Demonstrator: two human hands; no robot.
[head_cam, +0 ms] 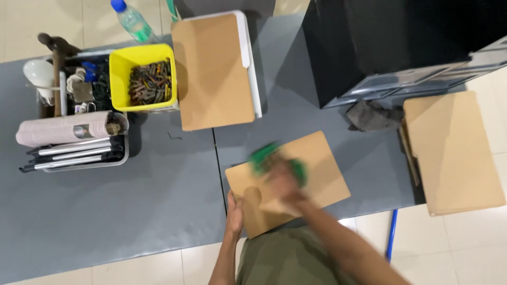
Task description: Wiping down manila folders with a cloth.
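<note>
A flat brown fibreboard panel [317,169] with rounded corners lies on the grey bench [132,200], at its near edge, just in front of the person. Its long axis runs from near left to far right, with the far-right corner pointing toward the black cabinet [369,42]. The left hand [234,214] rests flat on the panel's near-left corner, fingers together and pressing down; I judge this pins the board so it does not slide. The right hand [285,182] sits over the middle of the panel, blurred, with a green pad or cloth [264,155] under it. Whether its fingers are closed around the pad or only pressing on it, I cannot tell.

Farther off, a second brown panel [214,71] lies on a white board near the far edge. A third brown panel [457,153] overhangs the bench at the right, and a dark grey rag [372,116] lies beside it. At far left stands a yellow plastic bin [119,66] of small dark parts, next to a grey tray [84,158] with metal rods and a pinkish roll. A clear bottle with a blue cap [131,21] stands beyond it.
</note>
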